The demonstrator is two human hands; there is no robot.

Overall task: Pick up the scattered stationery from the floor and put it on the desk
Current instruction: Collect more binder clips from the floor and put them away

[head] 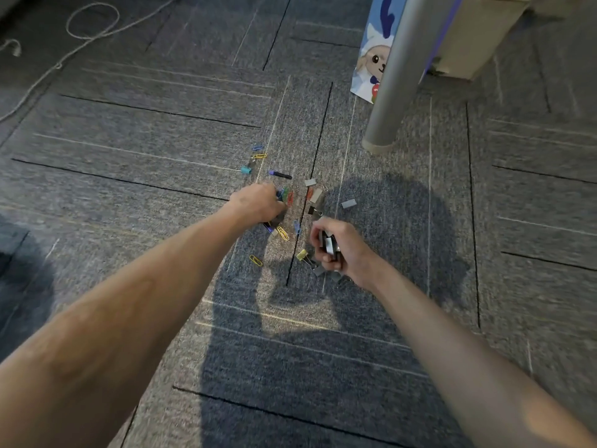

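Observation:
Scattered stationery lies on the grey carpet: yellow paper clips [283,233], a blue paper clip [257,147], a teal binder clip [246,170], a purple-and-black pen piece [279,173], grey staple blocks [349,204] and a yellow binder clip [302,255]. My left hand [256,202] is down on the pile with its fingers curled over coloured clips; what it grips is hidden. My right hand [336,248] is closed around several dark and silver binder clips [329,245], just above more clips on the floor.
A round grey desk leg [391,85] stands on the floor to the upper right. Behind it sit a blue cartoon paper bag [368,59] and a beige box [475,33]. A white cable [80,37] loops across the carpet at upper left.

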